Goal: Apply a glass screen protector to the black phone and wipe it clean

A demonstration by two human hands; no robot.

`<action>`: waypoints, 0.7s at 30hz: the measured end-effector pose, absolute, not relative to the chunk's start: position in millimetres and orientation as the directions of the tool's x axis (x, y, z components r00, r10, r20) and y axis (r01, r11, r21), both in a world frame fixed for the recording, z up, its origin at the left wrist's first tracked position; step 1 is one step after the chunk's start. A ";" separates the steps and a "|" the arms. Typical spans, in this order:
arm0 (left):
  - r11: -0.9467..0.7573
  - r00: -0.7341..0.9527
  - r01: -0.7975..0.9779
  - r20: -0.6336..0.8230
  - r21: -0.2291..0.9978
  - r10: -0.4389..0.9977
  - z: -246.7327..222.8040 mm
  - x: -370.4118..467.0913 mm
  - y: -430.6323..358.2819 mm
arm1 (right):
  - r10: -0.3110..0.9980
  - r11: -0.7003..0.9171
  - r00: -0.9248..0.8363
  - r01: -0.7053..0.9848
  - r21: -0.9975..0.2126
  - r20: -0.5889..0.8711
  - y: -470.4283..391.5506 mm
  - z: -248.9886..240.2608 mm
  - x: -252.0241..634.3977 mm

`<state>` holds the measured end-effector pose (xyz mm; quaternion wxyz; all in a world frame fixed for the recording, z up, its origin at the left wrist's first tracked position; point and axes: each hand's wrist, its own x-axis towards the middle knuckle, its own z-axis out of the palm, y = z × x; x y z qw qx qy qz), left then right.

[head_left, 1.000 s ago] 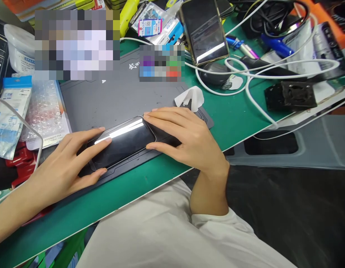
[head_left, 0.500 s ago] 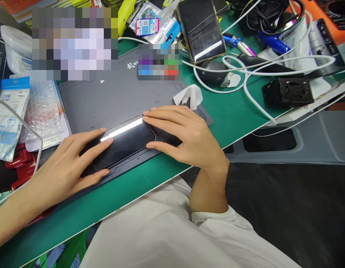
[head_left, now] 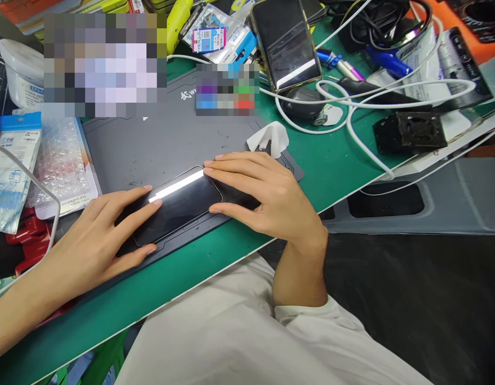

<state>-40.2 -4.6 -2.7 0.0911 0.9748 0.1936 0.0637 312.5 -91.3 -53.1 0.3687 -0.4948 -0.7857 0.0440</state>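
A black smartphone [head_left: 181,206] lies screen up on the dark grey work mat [head_left: 131,144], a bright strip of light reflected along its far side. My left hand [head_left: 107,230] grips its left end, thumb by the near edge and fingertips at the far edge and on the glass. At the other end, my right hand [head_left: 263,192] closes round the corners, fingers together at the far corner and thumb at the near one. Both palms hide parts of the phone's ends. Just beyond my right hand sits a crumpled white wipe [head_left: 269,138].
Another phone [head_left: 287,45] rests at the back, beside a black computer mouse [head_left: 301,101] and a looped white cable [head_left: 368,133]. To the right stands a small black fan block [head_left: 410,131]. Bubble-wrapped packets [head_left: 59,160] and a white tub [head_left: 23,75] are on the left. Two areas are pixelated.
Both hands keep the same hold on the phone. The whole view has shifted very slightly.
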 end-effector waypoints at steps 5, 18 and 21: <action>-0.911 0.917 0.367 0.089 0.189 0.388 -2.0 -39.5 -4.5 | 0.809 0.507 -0.238 0.744 -0.435 0.537 -90.9 -52.9 312.5; -0.919 0.922 0.358 0.093 0.166 0.376 -1.5 -39.5 -4.2 | 0.813 0.505 -0.227 0.733 -0.456 0.536 -90.6 -52.6 312.1; -0.920 0.922 0.356 0.098 0.164 0.374 -2.3 -40.2 -4.4 | 0.814 0.504 -0.228 0.733 -0.457 0.534 -91.1 -51.0 311.2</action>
